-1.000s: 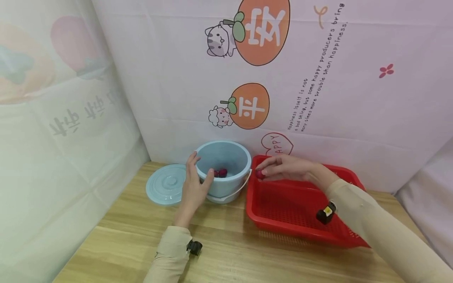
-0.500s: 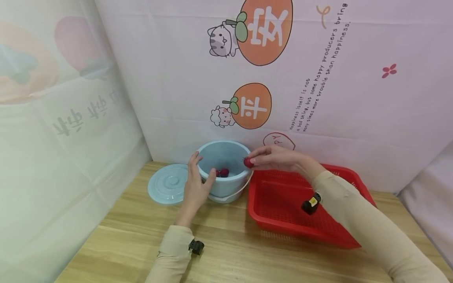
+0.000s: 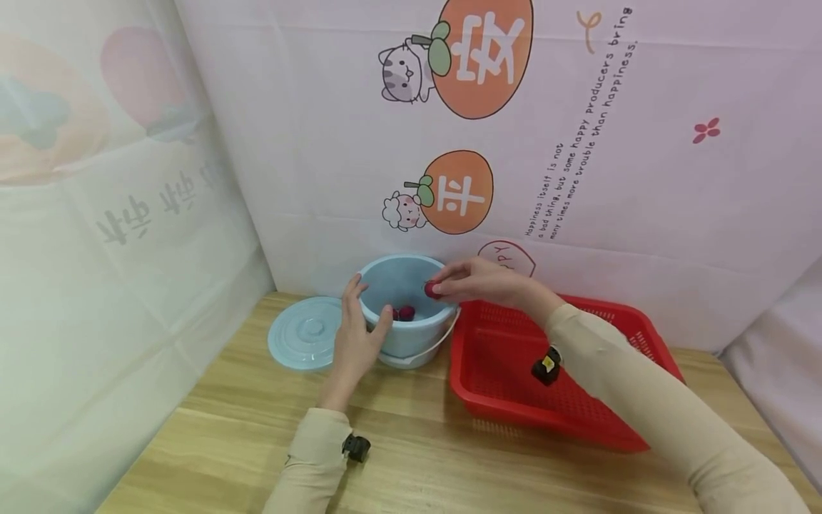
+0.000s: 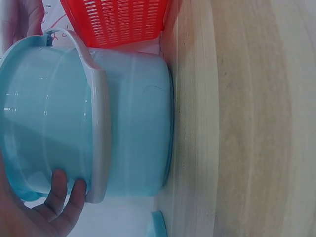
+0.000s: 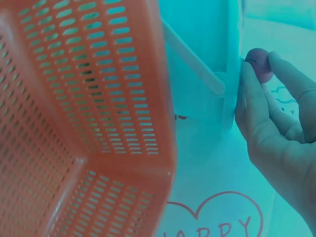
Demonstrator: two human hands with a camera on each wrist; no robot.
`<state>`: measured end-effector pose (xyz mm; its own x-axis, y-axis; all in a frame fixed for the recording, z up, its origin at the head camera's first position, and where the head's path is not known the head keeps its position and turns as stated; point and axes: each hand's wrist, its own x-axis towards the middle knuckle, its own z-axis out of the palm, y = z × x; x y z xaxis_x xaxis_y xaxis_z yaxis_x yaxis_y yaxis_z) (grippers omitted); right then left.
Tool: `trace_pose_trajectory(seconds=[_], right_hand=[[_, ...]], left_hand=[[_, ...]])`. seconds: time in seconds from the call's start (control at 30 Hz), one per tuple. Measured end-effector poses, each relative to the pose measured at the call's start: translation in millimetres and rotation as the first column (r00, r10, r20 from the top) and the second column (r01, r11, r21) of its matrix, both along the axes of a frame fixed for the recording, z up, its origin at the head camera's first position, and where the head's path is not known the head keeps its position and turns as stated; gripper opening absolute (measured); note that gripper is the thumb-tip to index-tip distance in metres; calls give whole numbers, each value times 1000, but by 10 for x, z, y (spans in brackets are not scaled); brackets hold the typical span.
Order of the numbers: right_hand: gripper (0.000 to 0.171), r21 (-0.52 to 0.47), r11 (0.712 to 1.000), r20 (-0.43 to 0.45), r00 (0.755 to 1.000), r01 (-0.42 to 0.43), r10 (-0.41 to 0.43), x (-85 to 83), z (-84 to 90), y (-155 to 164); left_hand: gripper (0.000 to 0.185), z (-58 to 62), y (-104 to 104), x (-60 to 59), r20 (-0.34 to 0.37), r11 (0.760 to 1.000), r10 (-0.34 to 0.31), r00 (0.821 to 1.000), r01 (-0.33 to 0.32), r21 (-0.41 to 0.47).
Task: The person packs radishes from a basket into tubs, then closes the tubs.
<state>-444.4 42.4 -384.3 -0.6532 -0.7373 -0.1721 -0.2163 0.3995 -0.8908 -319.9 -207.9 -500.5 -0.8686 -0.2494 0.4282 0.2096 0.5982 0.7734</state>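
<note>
The right hand point(image 3: 484, 282) pinches a small round red fruit point(image 3: 432, 289) between thumb and fingertips, held just over the rim of the pale blue plastic bucket point(image 3: 406, 310), arm reaching in from across the red perforated plastic basket point(image 3: 559, 371). The left hand point(image 3: 354, 339) grips the bucket's near wall, thumb hooked over the rim. Two or perhaps three dark red fruits point(image 3: 403, 313) lie inside; the view is too small to count. Released this near the edge, the fruit could strike the rim and bounce onto the wooden table point(image 3: 417, 457). The round pale blue lid point(image 3: 303, 333) lies beside the bucket.
</note>
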Motion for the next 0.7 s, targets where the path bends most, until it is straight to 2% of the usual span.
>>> trace_pose_trajectory(seconds=[0.13, 0.23, 0.53, 0.7], right_hand=[[34, 66, 997, -117, 992, -41, 48, 17, 29, -51], [34, 87, 993, -170, 981, -82, 96, 18, 50, -74], [32, 166, 973, -255, 946, -159, 198, 31, 131, -138], [32, 181, 968, -255, 943, -172, 215, 35, 159, -179]], left_hand=[[75, 14, -10, -1, -1, 1000, 5, 1000, -5, -5], [75, 12, -9, -11, -1, 1000, -1, 1000, 1, -16], [75, 1, 7, -3, 27, 1000, 4, 1000, -4, -5], [76, 4, -1, 6, 22, 1000, 0, 1000, 0, -8]])
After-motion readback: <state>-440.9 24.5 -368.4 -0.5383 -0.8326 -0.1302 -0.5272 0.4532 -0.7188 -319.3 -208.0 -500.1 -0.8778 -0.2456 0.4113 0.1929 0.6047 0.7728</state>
